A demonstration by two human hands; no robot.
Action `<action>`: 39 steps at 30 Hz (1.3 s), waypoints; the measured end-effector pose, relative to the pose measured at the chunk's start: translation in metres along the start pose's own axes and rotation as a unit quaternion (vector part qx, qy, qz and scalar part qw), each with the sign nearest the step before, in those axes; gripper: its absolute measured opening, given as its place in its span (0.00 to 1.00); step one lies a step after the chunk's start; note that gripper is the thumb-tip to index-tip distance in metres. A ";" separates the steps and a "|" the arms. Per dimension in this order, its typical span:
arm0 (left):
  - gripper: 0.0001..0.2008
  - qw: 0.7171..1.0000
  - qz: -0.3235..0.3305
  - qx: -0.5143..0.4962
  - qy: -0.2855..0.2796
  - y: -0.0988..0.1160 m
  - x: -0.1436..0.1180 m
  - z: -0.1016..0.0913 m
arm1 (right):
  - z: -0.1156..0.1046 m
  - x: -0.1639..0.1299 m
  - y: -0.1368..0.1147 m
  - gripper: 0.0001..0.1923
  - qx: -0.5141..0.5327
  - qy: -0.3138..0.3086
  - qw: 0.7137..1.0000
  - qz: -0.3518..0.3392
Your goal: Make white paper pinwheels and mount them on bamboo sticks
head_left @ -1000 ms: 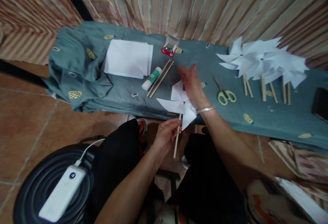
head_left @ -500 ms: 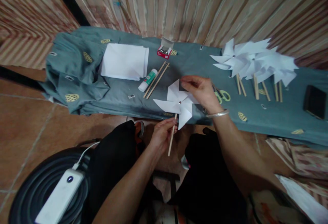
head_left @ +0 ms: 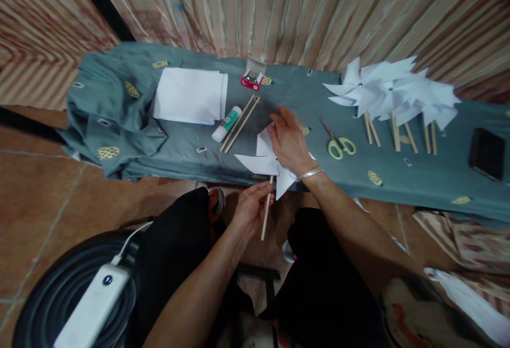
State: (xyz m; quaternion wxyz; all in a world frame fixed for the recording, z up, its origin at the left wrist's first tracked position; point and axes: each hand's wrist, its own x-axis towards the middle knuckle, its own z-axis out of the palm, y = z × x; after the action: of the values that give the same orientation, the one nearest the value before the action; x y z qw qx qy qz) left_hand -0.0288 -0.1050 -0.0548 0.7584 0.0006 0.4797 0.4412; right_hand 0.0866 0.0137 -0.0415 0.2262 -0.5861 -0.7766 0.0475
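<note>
My left hand (head_left: 251, 205) is closed round the wooden stick of a white paper pinwheel (head_left: 257, 164), with the thumb just below the blades. The stick's lower end sticks out beneath my fingers, over the front edge of the cloth-covered surface. Over the pinwheel's right side is my right hand (head_left: 290, 142), its fingers partly spread and curved, and it seems to touch the blades. It covers much of the upper and right blades. A small shiny pin head shows at the pinwheel's centre, beside my right palm. Green-handled scissors (head_left: 337, 143) lie to the right of that hand.
White paper sheets (head_left: 187, 95), a glue stick (head_left: 227, 124), two loose wooden sticks (head_left: 242, 125) and an open red box of metal pins (head_left: 252, 79) lie on the green cloth (head_left: 187, 151). Several finished-looking pinwheels (head_left: 392, 90) and a dark phone (head_left: 486, 154) are at right.
My right hand has moved left and slightly down over the pinwheel, covering more of it and uncovering the scissors. My left hand keeps its hold on the stick.
</note>
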 end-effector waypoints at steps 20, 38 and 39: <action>0.02 1.000 -0.002 -0.001 -0.010 -0.001 0.000 0.000 | 0.008 0.003 -0.009 0.21 -0.079 0.004 0.997 0.001; 0.02 1.000 -0.009 -0.009 -0.008 0.000 -0.002 0.002 | 0.013 0.003 -0.006 0.28 -0.011 0.005 1.000 0.014; 0.02 1.000 -0.011 -0.009 -0.005 0.000 -0.002 0.002 | 0.010 0.004 -0.006 0.28 0.000 0.003 1.000 0.018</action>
State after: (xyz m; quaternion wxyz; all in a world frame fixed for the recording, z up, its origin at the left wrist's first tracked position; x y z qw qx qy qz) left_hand -0.0271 -0.1057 -0.0522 0.7656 -0.0092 0.4719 0.4371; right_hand 0.0765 0.0176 -0.0472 0.2270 -0.6002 -0.7653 0.0498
